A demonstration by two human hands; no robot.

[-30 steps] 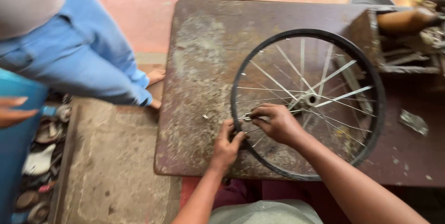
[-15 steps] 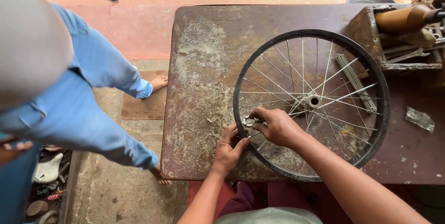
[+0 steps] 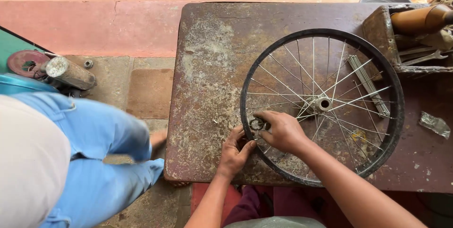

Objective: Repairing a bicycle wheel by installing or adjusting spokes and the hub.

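Note:
A spoked bicycle wheel [image 3: 396, 97] lies flat on a worn, rusty metal table [image 3: 212, 58]. My left hand [image 3: 234, 153] grips the wheel's near-left rim from outside, thumb over the rim. My right hand [image 3: 282, 131] reaches inside the rim and pinches a small round spoke tool [image 3: 256, 124] against the spokes next to the rim. The hub [image 3: 323, 103] sits in the middle of the wheel. A bundle of loose spokes [image 3: 369, 84] lies under the wheel's right side.
A rusty box of tools [image 3: 415, 34] stands at the table's back right, and a crumpled foil scrap [image 3: 434, 123] lies at the right. Another person in blue trousers [image 3: 94, 162] walks past on the left. Metal parts [image 3: 68, 72] lie on the ground at left.
The person in blue trousers has moved down and left across the view. My hands stay at the same spot on the rim, the right hand still working the tool.

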